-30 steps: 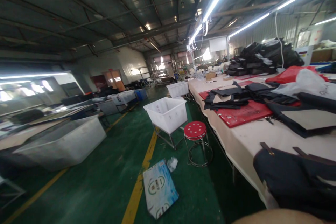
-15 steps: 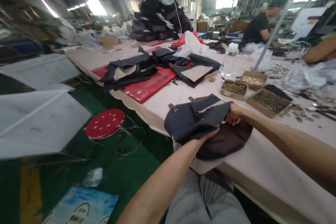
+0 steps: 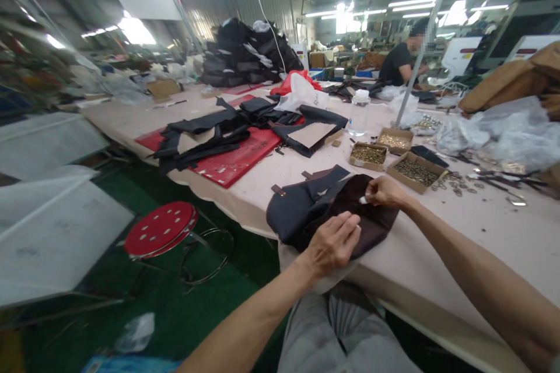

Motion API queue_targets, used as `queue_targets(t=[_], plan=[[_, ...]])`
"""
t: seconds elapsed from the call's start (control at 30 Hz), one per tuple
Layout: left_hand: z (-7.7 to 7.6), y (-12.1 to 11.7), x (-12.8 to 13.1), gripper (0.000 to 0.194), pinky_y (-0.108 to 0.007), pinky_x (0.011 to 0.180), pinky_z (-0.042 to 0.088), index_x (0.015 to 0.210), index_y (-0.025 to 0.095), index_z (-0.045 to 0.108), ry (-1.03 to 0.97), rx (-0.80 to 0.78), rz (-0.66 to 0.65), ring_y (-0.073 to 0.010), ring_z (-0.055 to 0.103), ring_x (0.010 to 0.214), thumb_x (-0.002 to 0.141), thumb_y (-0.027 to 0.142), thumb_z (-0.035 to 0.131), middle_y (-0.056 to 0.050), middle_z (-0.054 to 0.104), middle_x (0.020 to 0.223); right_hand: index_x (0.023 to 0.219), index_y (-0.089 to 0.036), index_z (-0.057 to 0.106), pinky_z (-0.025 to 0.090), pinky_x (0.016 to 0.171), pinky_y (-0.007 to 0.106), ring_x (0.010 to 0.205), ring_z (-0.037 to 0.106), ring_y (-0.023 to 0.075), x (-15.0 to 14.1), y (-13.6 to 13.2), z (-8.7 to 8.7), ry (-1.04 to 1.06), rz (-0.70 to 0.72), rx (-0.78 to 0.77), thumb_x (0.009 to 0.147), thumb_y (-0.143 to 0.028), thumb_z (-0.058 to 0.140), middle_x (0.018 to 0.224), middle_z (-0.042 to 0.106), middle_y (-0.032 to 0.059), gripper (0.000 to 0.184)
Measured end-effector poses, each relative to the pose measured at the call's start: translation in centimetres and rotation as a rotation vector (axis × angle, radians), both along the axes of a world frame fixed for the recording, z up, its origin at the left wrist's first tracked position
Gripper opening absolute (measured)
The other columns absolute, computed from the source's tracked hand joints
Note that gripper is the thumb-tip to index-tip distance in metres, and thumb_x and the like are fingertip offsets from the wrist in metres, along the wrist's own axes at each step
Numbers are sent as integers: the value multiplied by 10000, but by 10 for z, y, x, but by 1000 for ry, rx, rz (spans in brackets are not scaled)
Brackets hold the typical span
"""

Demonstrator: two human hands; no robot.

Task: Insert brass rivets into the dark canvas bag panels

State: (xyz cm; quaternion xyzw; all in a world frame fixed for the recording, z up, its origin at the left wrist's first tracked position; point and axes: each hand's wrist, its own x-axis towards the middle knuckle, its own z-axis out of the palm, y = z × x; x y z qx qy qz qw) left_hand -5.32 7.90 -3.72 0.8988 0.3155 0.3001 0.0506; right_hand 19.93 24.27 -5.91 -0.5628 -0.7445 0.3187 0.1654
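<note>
A dark navy bag [image 3: 289, 213] with a brown lining lies near the table's front edge, its mouth facing me and two small brown straps on its far left side. My left hand [image 3: 335, 242] is closed at the near rim, fingers together and curled over the cloth. At the far right side of the mouth, my right hand [image 3: 385, 191] is pinched shut, with a small white bit showing at its fingertips. Whether that bit is held or is on a finger, I cannot tell. The inside of the bag is mostly in shadow.
Cardboard boxes of small metal fittings [image 3: 417, 172] stand beyond my right hand, near a clear bottle [image 3: 359, 113]. Dark cut pieces [image 3: 205, 128] lie over a red board [image 3: 236, 157]. A red stool [image 3: 161, 227] is at left. A person [image 3: 396, 64] sits farther back.
The dark flap that lay over the mouth has been moved aside, showing more brown lining. My left hand has come out from under the cloth into view. The view has turned slightly right.
</note>
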Motion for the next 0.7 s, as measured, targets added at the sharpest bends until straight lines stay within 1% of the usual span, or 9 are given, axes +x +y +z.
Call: queue_targets(t=[0.07, 0.13, 0.2, 0.23, 0.3, 0.37, 0.5, 0.6, 0.7], plan=[[13, -19, -11, 480, -512, 1169, 363, 1401, 213, 531, -46, 156, 242, -337, 392, 1449, 932, 111, 514, -145, 497, 1505, 915, -171, 704, 482, 685, 292, 779, 652, 225, 23, -9, 0, -42, -146, 306, 738, -371, 769, 848, 719, 74, 274], [17, -27, -18, 561, -573, 1176, 323, 1452, 166, 477, -119, 190, 554, -393, 336, 1471, 903, 164, 590, -197, 433, 1543, 1122, -170, 679, 486, 776, 328, 934, 640, 271, 39, -14, -5, -120, -241, 515, 699, -377, 807, 1060, 704, 122, 488], [16, -26, -22, 564, -583, 1122, 377, 1400, 118, 508, -135, 123, 773, -420, 436, 1381, 855, 185, 636, -237, 499, 1451, 1253, -170, 641, 484, 819, 340, 1003, 628, 290, 44, -16, -12, -167, -198, 537, 686, -332, 810, 1171, 676, 146, 614], [14, -26, -24, 499, -555, 1065, 434, 1324, 123, 561, -129, 68, 833, -401, 525, 1280, 832, 159, 628, -220, 576, 1339, 1237, -175, 660, 484, 822, 341, 995, 634, 291, 44, -17, -16, -185, -158, 496, 706, -307, 785, 1152, 686, 143, 562], [11, -32, -30, 360, -470, 942, 511, 1113, 164, 645, -126, -28, 861, -332, 629, 1063, 773, 70, 574, -141, 657, 1080, 1104, -184, 730, 486, 832, 346, 968, 651, 293, 43, -19, -24, -197, -134, 421, 756, -244, 699, 1057, 722, 127, 355], [10, -50, -37, 334, -421, 891, 529, 952, 200, 653, -176, -88, 779, -290, 642, 983, 710, 7, 530, -91, 650, 957, 997, -190, 767, 495, 862, 355, 991, 663, 300, 47, -21, -29, -124, -156, 391, 751, -176, 618, 1018, 747, 113, 288], [4, -103, -56, 384, -463, 1053, 495, 1096, 249, 677, -397, -249, 566, -300, 579, 1224, 742, 103, 662, -92, 629, 1258, 1041, -192, 787, 533, 883, 339, 1064, 681, 285, 80, -23, -30, 247, 11, 170, 647, -131, 567, 1118, 758, 97, 455], [-25, -120, -68, 589, -501, 1093, 476, 1299, 250, 614, -834, -361, 802, -324, 519, 1350, 750, 357, 798, -117, 553, 1432, 1093, -156, 763, 550, 829, 336, 1021, 703, 276, 96, -21, -28, 403, -66, 69, 687, -190, 570, 1125, 753, 132, 450], [-67, -107, -67, 464, -514, 888, 590, 1106, 177, 686, -1322, -681, 985, -333, 691, 1093, 788, 510, 743, -145, 707, 1149, 942, -135, 759, 532, 725, 340, 864, 707, 283, 80, -21, -24, 209, -200, 113, 728, -300, 665, 934, 757, 140, 285]])
